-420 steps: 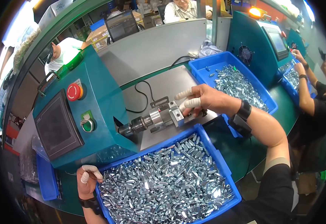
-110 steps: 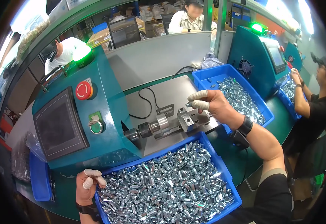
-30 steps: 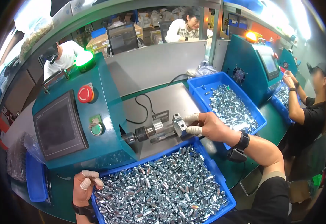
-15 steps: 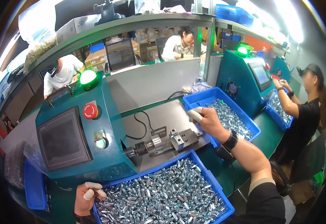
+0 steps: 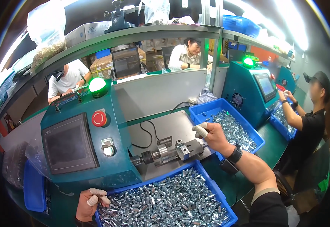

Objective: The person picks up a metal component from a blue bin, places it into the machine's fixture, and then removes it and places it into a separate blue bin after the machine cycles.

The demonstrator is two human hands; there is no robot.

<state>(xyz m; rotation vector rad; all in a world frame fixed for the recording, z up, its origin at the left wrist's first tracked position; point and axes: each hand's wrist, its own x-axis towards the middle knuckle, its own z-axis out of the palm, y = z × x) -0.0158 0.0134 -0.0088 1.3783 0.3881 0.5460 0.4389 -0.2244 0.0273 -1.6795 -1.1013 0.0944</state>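
Note:
My right hand (image 5: 214,136) is closed in a pinch, with pale covers on its fingertips and a dark band at the wrist. It hangs just right of the machine's metal clamping fixture (image 5: 182,150), by the near left corner of the far blue tray (image 5: 262,143). Anything between those fingers is too hidden to name. At the left edge of the near blue tray (image 5: 221,193), my left hand (image 5: 91,204) is curled shut, also with covered fingertips; its contents cannot be made out. Shiny hexagonal metal pieces (image 5: 165,200) fill that tray, and similar ones lie in the far tray.
A teal machine (image 5: 121,166) with a dark screen (image 5: 69,143), red stop button (image 5: 99,118) and green lamp (image 5: 98,87) stands left. A metal shelf (image 5: 142,34) crosses above. A co-worker (image 5: 312,109) works at another machine on the right; two people sit beyond the partition (image 5: 165,89).
The whole view has shifted slightly, with the scene lower in it. My right hand has come down a little nearer the fixture. The panel's round button looks less green. My left hand stays by the tray.

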